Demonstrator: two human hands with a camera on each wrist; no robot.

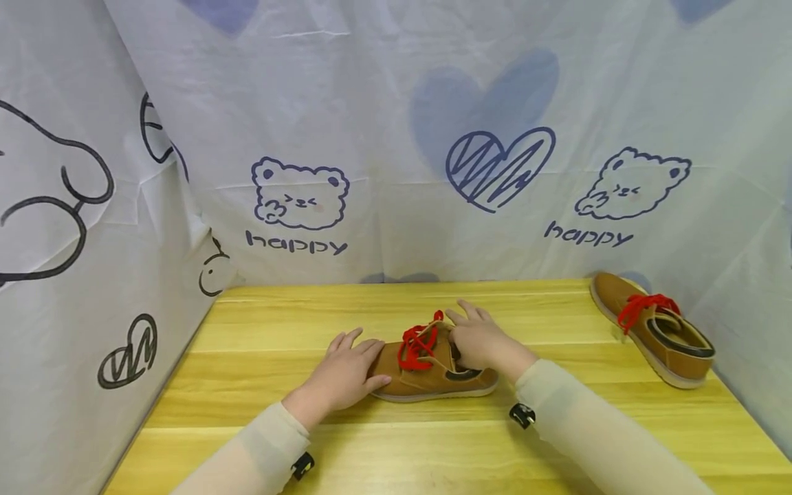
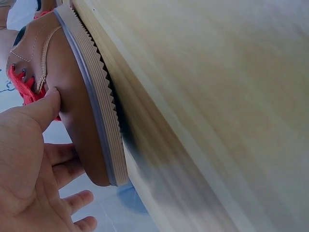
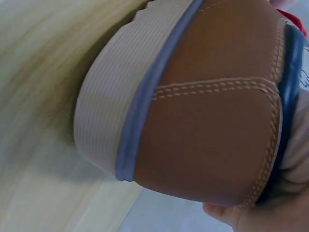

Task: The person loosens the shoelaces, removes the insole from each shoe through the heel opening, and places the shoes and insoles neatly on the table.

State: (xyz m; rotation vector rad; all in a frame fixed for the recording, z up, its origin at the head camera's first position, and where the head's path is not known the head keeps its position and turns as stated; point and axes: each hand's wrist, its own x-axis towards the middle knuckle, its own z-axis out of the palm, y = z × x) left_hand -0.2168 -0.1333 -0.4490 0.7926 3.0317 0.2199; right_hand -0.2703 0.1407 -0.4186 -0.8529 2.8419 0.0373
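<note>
A brown shoe (image 1: 396, 385) with red laces (image 1: 416, 347) sits on the wooden table, toe to the left. My left hand (image 1: 343, 375) grips its toe, thumb on the near side and fingers over the far side. In the left wrist view, the thumb (image 2: 48, 108) presses the brown upper just ahead of the laces. At the opening, my right hand (image 1: 482, 340) holds the far part of the collar, partly inside the shoe. The right wrist view shows the stitched heel (image 3: 207, 140) and the dark padded collar (image 3: 289, 72), with the hand (image 3: 270, 212) behind it.
A matching brown shoe (image 1: 680, 354) with red laces stands at the table's right side, toe toward the back. A white printed cloth (image 1: 383, 137) hangs behind the yellow wooden table (image 1: 396, 447) and along its sides.
</note>
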